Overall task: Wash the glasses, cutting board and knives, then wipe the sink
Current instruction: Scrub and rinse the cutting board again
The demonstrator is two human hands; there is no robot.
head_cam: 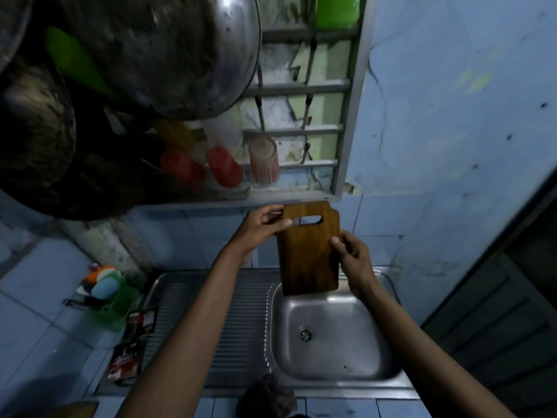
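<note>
Blue tiles surround your sink (388,378), a steel basin with a ribbed drainboard (241,321) on its left side. Nearest you, a dark rag (268,393) lies on the sink's front rim. Left of the drainboard, a few packets (132,342) lie on the tiles, and a green basket (117,300) beyond them holds sponges.

Above the sink's far edge you hold the board (307,254) upright, handle slot at the top. Your left hand (262,227) pinches its top left corner, thumb on the front beside the slot. Your right hand (352,260) grips its right edge, fingers curled around it.

Beyond the sink, on the ledge above the board, a ribbed glass (263,159) stands upside down with two red cups (224,167) to its left. Dark pans (168,52) hang over that ledge.
</note>
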